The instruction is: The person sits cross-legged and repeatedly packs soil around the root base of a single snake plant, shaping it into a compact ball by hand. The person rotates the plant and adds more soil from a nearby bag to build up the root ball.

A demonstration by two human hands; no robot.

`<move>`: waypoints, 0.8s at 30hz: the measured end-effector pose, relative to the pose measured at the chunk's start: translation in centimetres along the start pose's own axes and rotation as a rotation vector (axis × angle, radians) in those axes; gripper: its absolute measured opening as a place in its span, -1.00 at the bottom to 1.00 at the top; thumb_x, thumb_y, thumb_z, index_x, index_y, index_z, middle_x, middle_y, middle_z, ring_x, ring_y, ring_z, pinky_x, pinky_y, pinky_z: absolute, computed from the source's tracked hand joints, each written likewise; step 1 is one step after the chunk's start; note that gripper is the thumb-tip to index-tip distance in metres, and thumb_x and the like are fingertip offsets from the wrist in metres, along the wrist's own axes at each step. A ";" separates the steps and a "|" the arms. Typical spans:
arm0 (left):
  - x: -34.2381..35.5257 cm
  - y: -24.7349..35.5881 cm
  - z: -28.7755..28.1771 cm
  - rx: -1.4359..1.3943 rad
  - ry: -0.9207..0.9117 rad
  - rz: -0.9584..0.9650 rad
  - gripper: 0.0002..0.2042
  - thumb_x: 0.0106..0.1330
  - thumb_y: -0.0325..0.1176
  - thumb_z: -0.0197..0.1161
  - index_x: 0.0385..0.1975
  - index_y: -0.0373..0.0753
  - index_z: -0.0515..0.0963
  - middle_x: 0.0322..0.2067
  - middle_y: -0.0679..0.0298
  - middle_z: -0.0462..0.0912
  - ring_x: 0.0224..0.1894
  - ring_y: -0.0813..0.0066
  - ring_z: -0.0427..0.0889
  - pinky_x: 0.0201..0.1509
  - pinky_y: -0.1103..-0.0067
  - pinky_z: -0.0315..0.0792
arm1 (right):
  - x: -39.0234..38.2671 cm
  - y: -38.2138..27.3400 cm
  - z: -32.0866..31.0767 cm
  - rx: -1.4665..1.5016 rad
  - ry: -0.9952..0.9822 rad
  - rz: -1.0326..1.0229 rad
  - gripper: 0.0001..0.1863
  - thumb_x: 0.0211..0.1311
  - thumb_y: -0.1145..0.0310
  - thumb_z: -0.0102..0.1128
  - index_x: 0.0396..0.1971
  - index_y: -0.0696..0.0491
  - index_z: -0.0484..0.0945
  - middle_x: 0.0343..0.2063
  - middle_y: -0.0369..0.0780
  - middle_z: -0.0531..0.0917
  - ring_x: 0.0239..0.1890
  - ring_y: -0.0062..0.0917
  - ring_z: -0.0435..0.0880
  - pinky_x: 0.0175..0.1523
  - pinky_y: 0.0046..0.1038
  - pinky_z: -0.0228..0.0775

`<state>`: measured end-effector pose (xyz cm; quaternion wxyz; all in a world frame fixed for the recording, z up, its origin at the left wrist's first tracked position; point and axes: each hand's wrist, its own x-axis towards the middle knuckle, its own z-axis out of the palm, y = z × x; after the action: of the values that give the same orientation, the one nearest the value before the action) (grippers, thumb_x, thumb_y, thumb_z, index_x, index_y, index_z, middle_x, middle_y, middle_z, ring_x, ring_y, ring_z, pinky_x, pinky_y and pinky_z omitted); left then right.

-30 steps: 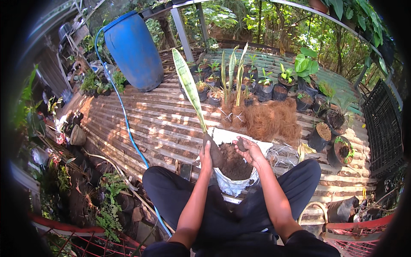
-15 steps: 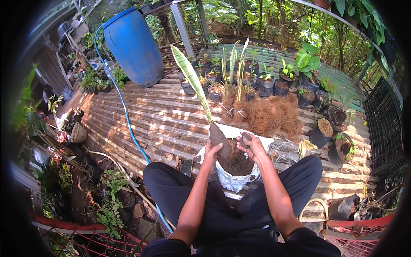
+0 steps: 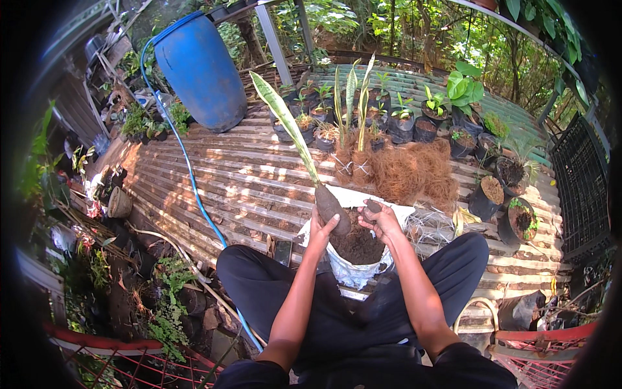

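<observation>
My left hand point(image 3: 321, 228) is closed round a ball of packed dark soil point(image 3: 332, 209) at the base of a snake plant leaf point(image 3: 285, 118), which leans up to the left. In my right hand point(image 3: 385, 223) a small lump of soil point(image 3: 372, 209) is pinched between thumb and fingers, a little apart from the ball. Below both hands stands a white sack point(image 3: 353, 272) with its rim folded open and dark loose soil point(image 3: 357, 246) inside. The sack sits between my bent knees.
Two fibre-wrapped snake plants point(image 3: 361, 165) stand beyond the sack, beside a mat of brown coconut fibre point(image 3: 418, 174). Whitish string point(image 3: 431, 228) lies to the right. Several potted plants point(image 3: 402, 123) line the back. A blue barrel point(image 3: 202, 74) and blue hose point(image 3: 194, 178) are at left.
The snake plant leaf has tilted slightly further left. Both hands keep nearly the same place and the same hold.
</observation>
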<state>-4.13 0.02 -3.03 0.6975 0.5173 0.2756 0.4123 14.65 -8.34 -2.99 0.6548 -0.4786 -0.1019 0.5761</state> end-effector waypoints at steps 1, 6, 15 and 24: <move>0.0 0.0 0.0 0.000 0.008 0.005 -0.31 0.30 -0.37 0.37 0.35 -0.40 0.15 0.21 0.06 0.43 0.26 0.30 0.41 0.37 0.42 0.24 | 0.0 0.1 0.0 0.004 -0.016 -0.014 -0.69 0.38 0.53 0.15 0.09 0.09 0.45 -0.09 -0.09 0.68 -0.14 -0.39 0.73 -0.01 -0.35 0.67; 0.0 -0.2 -0.1 -0.013 -0.001 -0.014 -0.30 0.30 -0.36 0.37 0.35 -0.38 0.15 0.22 0.07 0.42 0.27 0.30 0.40 0.37 0.41 0.23 | 0.0 0.1 0.4 0.123 -0.075 -0.077 -0.72 0.47 0.40 0.06 0.11 0.10 0.44 -0.08 -0.08 0.68 -0.12 -0.37 0.73 0.03 -0.31 0.65; 0.0 -0.2 -0.1 -0.043 0.013 -0.028 -0.30 0.29 -0.36 0.38 0.35 -0.38 0.15 0.21 0.07 0.42 0.28 0.30 0.39 0.38 0.40 0.22 | -0.2 -0.1 0.2 -0.003 -0.019 -0.145 -0.67 0.54 0.25 -0.03 0.11 0.13 0.45 -0.07 -0.09 0.68 -0.11 -0.37 0.74 -0.01 -0.30 0.65; -0.2 0.0 0.0 -0.044 0.007 -0.016 -0.30 0.28 -0.37 0.38 0.35 -0.38 0.15 0.20 0.07 0.43 0.26 0.30 0.40 0.38 0.40 0.23 | -0.6 -0.5 0.5 0.168 -0.051 -0.052 -0.75 0.46 0.27 0.12 0.00 0.07 0.49 -0.15 -0.16 0.69 -0.19 -0.46 0.73 -0.13 -0.39 0.69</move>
<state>-4.20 -0.13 -2.98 0.7111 0.4981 0.2730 0.4143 14.44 -8.50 -2.09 0.7045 -0.4042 -0.0822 0.5776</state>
